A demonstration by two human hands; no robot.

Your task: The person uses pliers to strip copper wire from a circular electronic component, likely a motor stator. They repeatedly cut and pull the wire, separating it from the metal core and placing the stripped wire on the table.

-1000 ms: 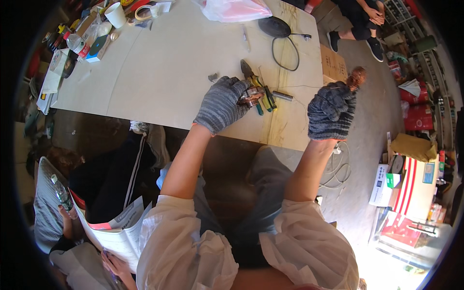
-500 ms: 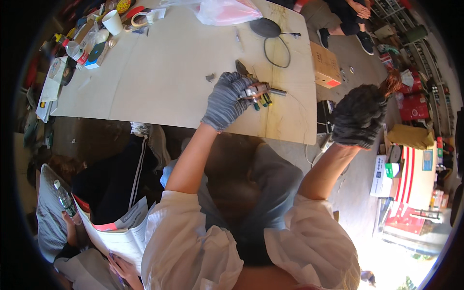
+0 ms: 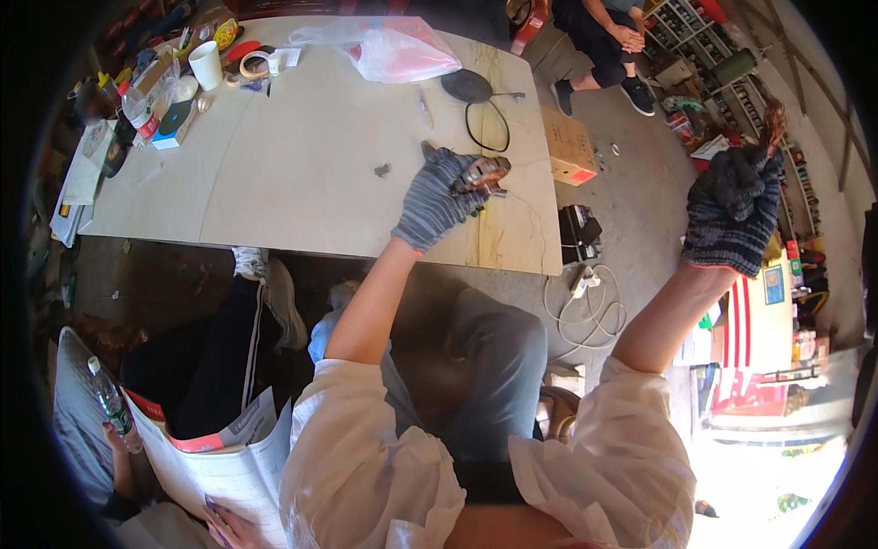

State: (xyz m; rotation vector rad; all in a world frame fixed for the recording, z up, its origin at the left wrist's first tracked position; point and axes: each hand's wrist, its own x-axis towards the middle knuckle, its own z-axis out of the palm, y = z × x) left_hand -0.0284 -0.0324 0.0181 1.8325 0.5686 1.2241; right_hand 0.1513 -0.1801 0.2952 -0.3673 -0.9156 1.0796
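My left hand (image 3: 433, 203), in a grey striped knit glove, is closed around a small motor rotor-like part (image 3: 485, 172) with a copper-brown body and metal pieces. It rests low over the table's right front area. Pliers lie under this hand, mostly hidden, with dark and green bits showing. My right hand (image 3: 734, 206), in a darker glove, is raised out to the right, well past the table edge. It is closed on a bundle of copper-coloured wire (image 3: 776, 128) whose strands stick up above the fist. A thin wire trails beside the left hand.
On the table (image 3: 302, 174) lie a plastic bag (image 3: 402, 50), a black disc with a cord (image 3: 466, 86), a tape roll (image 3: 256, 64), a white cup (image 3: 206, 66) and a bottle (image 3: 139, 112). A cardboard box (image 3: 569, 146) stands right. People sit at left and far right.
My right hand has swung further right and outward with the wire bundle. My left hand stays over the table with the rotor-like part, now turned so its shaft no longer shows. The view has shifted right.
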